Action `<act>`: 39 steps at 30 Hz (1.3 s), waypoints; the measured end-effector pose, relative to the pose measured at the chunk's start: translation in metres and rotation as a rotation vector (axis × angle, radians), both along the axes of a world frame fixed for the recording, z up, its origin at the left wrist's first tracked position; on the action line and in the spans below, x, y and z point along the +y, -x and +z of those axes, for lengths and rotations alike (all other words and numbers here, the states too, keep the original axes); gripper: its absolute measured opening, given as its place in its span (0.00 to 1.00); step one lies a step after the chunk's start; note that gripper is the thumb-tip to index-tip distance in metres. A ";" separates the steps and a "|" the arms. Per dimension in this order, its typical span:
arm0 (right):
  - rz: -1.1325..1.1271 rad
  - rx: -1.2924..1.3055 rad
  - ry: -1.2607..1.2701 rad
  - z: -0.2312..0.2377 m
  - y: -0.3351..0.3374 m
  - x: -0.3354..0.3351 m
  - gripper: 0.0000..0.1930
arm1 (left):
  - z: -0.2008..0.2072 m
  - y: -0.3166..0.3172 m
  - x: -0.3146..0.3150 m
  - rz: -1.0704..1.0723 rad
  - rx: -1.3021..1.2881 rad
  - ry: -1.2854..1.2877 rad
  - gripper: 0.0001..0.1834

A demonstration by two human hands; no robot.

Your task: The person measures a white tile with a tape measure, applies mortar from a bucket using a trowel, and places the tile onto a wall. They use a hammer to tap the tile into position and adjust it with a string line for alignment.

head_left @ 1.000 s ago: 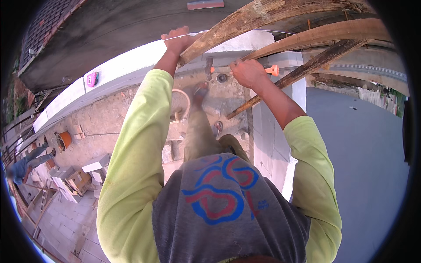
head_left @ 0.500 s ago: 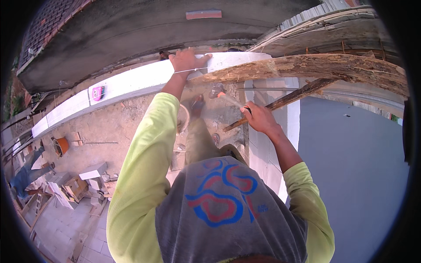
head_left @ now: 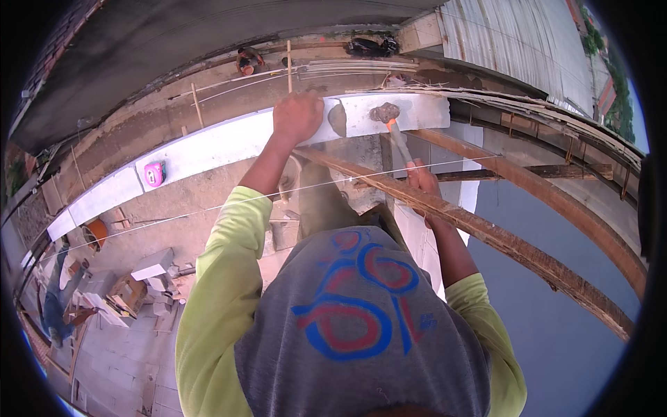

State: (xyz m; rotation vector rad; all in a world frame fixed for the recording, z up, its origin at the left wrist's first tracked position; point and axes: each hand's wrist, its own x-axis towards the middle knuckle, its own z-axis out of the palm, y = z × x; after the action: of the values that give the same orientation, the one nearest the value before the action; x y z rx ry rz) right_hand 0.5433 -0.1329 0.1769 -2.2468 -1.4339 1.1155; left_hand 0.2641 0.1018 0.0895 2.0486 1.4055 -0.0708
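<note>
My left hand [head_left: 297,118] lies on top of the white block wall [head_left: 226,135], its fingers curled over the far edge. Just right of it, a grey mortar-like patch [head_left: 337,119] marks the blocks. With my right hand [head_left: 424,182] I grip a mallet [head_left: 400,139] by its grey-and-orange handle. Its lumpy head, seemingly caked in mortar, is over the wall top near the right end; contact cannot be made out. A wooden pole [head_left: 479,229] partly hides my right hand and wrist. A taut white string [head_left: 267,194] crosses in front of my arms.
On the wall at left sits a pink rounded case [head_left: 155,174]. Another wooden pole [head_left: 542,181] curves past on the right. Below left are an orange bucket [head_left: 94,233], stacked blocks [head_left: 153,264] and a person [head_left: 59,299]. Beyond the wall, another person [head_left: 248,61] crouches.
My right hand has brought the mallet head up from below the wall to above its top. My left hand's fingers have drawn in from spread to curled. The view has shifted.
</note>
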 end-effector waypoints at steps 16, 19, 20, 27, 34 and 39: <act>0.058 -0.023 0.190 -0.007 0.017 0.017 0.16 | 0.003 0.029 -0.016 0.083 -0.116 -0.209 0.21; -0.014 0.043 0.277 0.007 0.021 0.026 0.20 | -0.004 0.057 -0.026 0.189 -0.035 -0.373 0.19; -0.027 0.068 0.256 0.011 0.021 0.027 0.20 | -0.008 0.068 -0.026 0.203 -0.020 -0.392 0.19; -0.021 0.064 0.290 0.059 0.011 0.018 0.19 | -0.019 0.080 -0.025 0.226 -0.002 -0.415 0.16; 0.050 -0.005 0.548 0.173 0.000 -0.060 0.15 | -0.018 0.076 -0.022 0.238 0.045 -0.396 0.16; -0.313 0.095 0.496 0.256 0.004 -0.105 0.15 | -0.020 0.077 -0.027 0.295 -0.008 -0.433 0.16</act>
State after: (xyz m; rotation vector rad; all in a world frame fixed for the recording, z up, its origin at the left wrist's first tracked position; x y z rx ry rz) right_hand 0.5390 -0.2377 0.4333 -2.5733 -0.7855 1.5665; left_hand 0.1874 0.0752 0.0694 2.1390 1.8246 0.3979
